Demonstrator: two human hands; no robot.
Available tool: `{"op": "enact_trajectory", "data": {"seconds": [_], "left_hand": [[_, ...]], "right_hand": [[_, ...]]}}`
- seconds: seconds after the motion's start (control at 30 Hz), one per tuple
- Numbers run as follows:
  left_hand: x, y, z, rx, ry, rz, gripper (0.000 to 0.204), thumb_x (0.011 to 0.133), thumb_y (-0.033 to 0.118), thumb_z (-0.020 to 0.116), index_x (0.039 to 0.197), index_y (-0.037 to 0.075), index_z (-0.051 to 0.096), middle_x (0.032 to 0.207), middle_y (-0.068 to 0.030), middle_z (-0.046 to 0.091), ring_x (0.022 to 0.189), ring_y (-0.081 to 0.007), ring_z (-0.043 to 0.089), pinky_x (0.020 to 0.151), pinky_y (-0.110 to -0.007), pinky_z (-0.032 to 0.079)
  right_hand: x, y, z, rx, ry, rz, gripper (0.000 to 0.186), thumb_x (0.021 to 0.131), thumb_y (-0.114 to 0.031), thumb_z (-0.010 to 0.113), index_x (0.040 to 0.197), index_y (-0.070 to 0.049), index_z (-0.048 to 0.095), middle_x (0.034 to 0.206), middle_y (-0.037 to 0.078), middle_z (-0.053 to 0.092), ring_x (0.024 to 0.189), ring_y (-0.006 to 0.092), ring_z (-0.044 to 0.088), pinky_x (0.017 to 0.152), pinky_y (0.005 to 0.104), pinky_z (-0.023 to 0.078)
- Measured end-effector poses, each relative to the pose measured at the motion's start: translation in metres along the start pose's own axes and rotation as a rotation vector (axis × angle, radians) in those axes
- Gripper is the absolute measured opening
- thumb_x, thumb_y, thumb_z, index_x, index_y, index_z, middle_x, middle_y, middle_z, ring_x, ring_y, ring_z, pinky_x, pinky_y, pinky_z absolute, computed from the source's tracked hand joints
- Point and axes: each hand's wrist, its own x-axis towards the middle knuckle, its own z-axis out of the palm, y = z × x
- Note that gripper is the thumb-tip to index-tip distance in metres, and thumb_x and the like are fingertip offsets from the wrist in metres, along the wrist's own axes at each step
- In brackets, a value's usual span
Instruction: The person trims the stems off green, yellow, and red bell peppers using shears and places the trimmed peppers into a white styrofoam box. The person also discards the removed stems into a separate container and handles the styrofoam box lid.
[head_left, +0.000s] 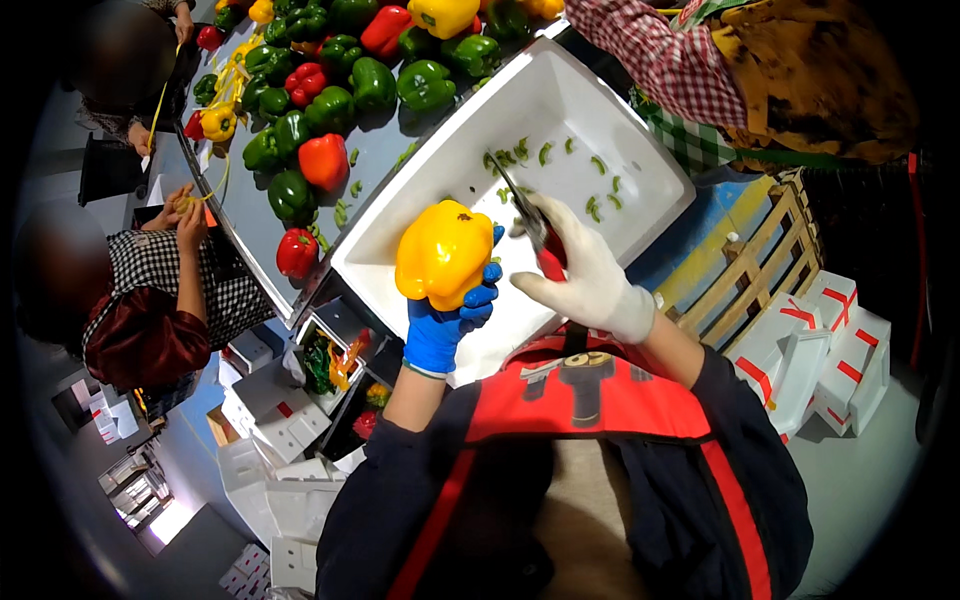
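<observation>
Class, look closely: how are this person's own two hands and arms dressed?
The left hand wears a blue glove with a pale cuff edge; the right hand, a plain white glove. Dark sleeves end short of both gloves.

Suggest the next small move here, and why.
Perhaps turn the yellow pepper in the left hand to check for a stem: none shows clearly, the right hand holds clippers nearby, and green trimmings lie in the white box.

Bright light, glare on yellow pepper (445,255), black curved rim, edges perhaps soft
</observation>
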Motion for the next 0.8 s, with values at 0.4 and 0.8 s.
{"op": "enact_trajectory", "data": {"seconds": [0.4,0.8], "left_hand": [[-0.043,-0.028,-0.026,-0.206,0.038,0.058,0.077,0.085,0.064,0.050,0.141,0.012,0.041,0.115,-0.0214,0.054,0.089,-0.0340,0.056,0.076,-0.040,0.050],[-0.067,-0.047,-0.033,-0.157,0.015,0.253,0.068,0.088,0.058,0.048,0.134,0.008,0.046,0.108,-0.0178,0.057,0.081,-0.0297,0.055,0.067,-0.039,0.048]], "right_hand": [[0.016,-0.011,0.040,0.124,-0.268,0.214,0.082,0.068,-0.027,0.080,0.134,0.002,0.041,0.115,0.020,0.057,0.107,0.0258,0.059,0.094,0.0330,0.046],[0.010,-0.034,0.059,0.326,-0.422,0.257,0.068,0.072,-0.009,0.076,0.129,0.005,0.040,0.118,0.015,0.054,0.113,0.0184,0.054,0.099,0.0306,0.043]]}}
